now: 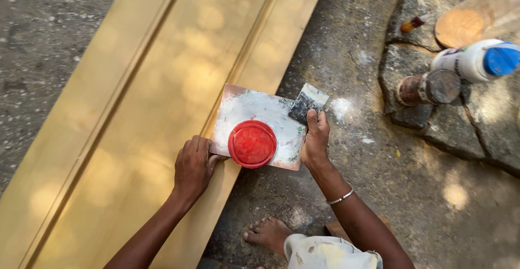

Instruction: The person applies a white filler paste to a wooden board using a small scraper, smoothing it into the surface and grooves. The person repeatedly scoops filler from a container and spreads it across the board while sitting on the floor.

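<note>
Dappled daylight is falling in soft round patches across the yellow wooden panel (135,117) and the stone ground (433,193). Focus is holding sharp at centre; the bottles (476,60) at the upper right edge are stretching and glaring slightly.

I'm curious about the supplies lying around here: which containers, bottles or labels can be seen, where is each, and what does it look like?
White bottle: lying on the stones at right, blue cap, a label too blurred to make out.
Clear jar: top right corner, tilted, see-through, brownish round end.
Brown bottle: on its side below the white bottle, dusty.
Red round lid: on the white-smeared board between the hands.
No signs or screens.
</note>
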